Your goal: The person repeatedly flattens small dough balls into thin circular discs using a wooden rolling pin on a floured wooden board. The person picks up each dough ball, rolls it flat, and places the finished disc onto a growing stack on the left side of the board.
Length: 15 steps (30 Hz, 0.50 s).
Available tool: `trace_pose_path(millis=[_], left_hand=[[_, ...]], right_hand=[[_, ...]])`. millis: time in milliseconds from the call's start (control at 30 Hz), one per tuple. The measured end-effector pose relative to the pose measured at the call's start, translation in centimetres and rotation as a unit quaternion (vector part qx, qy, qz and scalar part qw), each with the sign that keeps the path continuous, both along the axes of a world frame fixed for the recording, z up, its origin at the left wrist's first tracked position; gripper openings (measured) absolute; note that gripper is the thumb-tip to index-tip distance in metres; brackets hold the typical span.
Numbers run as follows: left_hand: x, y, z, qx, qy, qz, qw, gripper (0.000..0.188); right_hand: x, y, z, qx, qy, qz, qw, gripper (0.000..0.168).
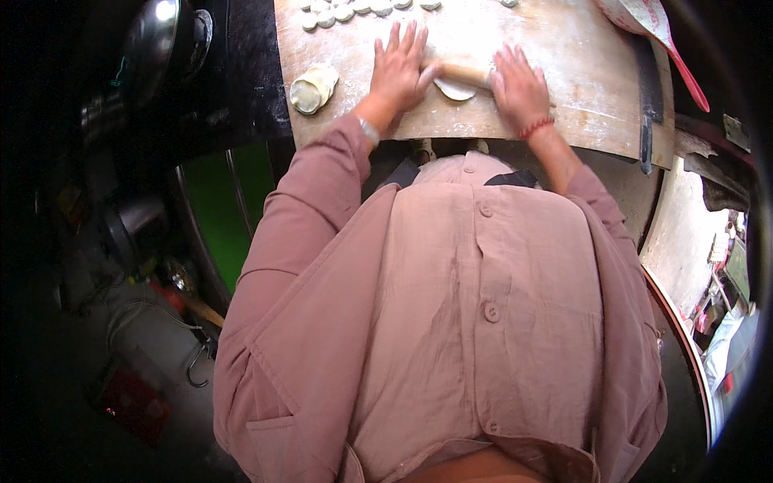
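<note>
A wooden rolling pin lies slantwise on a floured wooden board. My left hand presses on its left end, fingers stretched out and the thumb along the pin. Over the right end lies my right hand, its palm down and slightly blurred. A thin round of dough shows partly from under the pin, between my hands. Left of my left hand is a small overlapping pile of flattened dough rounds. Several small dough pieces sit at the far side.
A dark-bladed knife lies along the board's right edge. Beyond it rests a white and red plastic ladle, its handle overhanging the edge. A shiny metal pan stands on the dark surface at left. My body is close to the board's near edge.
</note>
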<state>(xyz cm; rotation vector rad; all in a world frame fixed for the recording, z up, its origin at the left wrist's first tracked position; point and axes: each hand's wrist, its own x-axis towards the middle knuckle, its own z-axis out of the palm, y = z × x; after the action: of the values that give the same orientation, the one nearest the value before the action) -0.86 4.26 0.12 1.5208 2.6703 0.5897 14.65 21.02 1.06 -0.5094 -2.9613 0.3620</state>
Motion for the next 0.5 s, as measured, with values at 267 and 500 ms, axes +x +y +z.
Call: trace_pose_path(millis=[267, 500], left_hand=[[3.1, -5.3, 0.1, -0.050, -0.003, -0.058, 0.997, 0.071], [-1.0, 1.8, 0.2, -0.003, 0.049, 0.031, 0.998, 0.070]], right_hand=[[5.2, -4.3, 0.5, -0.045, -0.013, 0.069, 0.997, 0.044], [-0.8, 1.2, -1.3, -0.048, 0.089, -0.024, 0.995, 0.045]])
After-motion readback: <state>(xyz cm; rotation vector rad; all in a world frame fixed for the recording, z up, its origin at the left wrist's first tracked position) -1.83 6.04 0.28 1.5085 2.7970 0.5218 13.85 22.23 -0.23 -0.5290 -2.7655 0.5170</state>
